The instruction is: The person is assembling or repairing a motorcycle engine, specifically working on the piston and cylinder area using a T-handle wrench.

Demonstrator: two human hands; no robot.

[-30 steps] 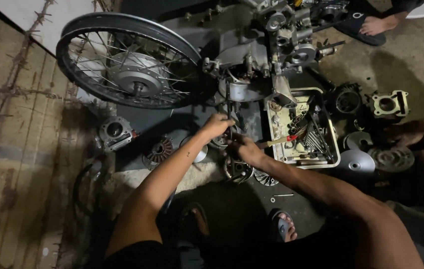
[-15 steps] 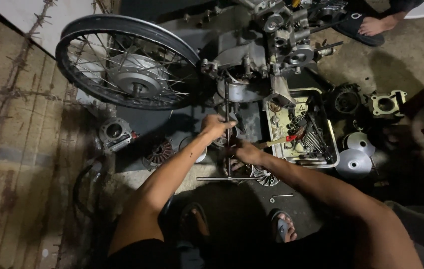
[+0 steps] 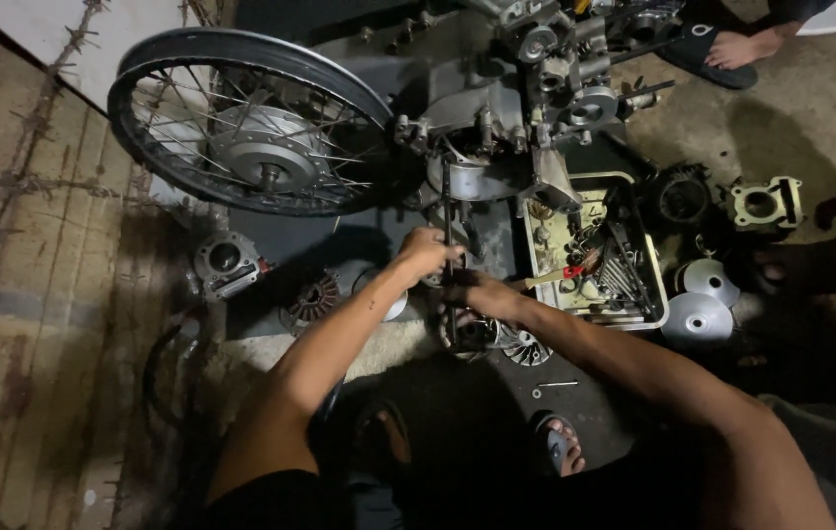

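Both hands on the long rod (image 3: pixel 448 221), upright under the engine block (image 3: pixel 496 118): left hand (image 3: pixel 425 253) fisted around it, right hand (image 3: pixel 472 292) gripping lower (by the finned rotor (image 3: pixel 521 345)). Step: seating it. Next needs steady, straight alignment.

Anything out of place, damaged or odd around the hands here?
Nothing looks broken. Both hands, left hand and right hand, grip a long dark rod. Engine parts lie scattered on the floor: a cylinder and two round covers.

A spoked wheel (image 3: pixel 251 123), parts tray (image 3: pixel 655 312) and two silver discs (image 3: pixel 698 319) lie around.
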